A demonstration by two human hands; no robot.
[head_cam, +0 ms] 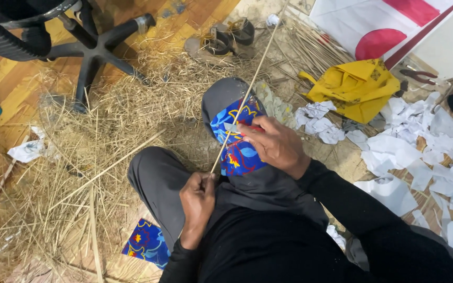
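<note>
1. Dry straw point(79, 152) lies heaped over the wooden floor at the left, under the black base of an office chair point(93, 50).
2. The left hand point(197, 202) is closed in a fist around the lower end of a thin bamboo stick point(247, 94), which slants up and away over the knee.
3. A blue patterned cloth point(239, 154) lies across the grey-trousered knee, beneath the stick.
4. The right hand point(273, 144) pinches a small blade point(232, 127) against the stick, fingers curled.
5. A crumpled yellow cloth point(357, 86) and torn white paper scraps point(420, 152) lie at the right.
</note>
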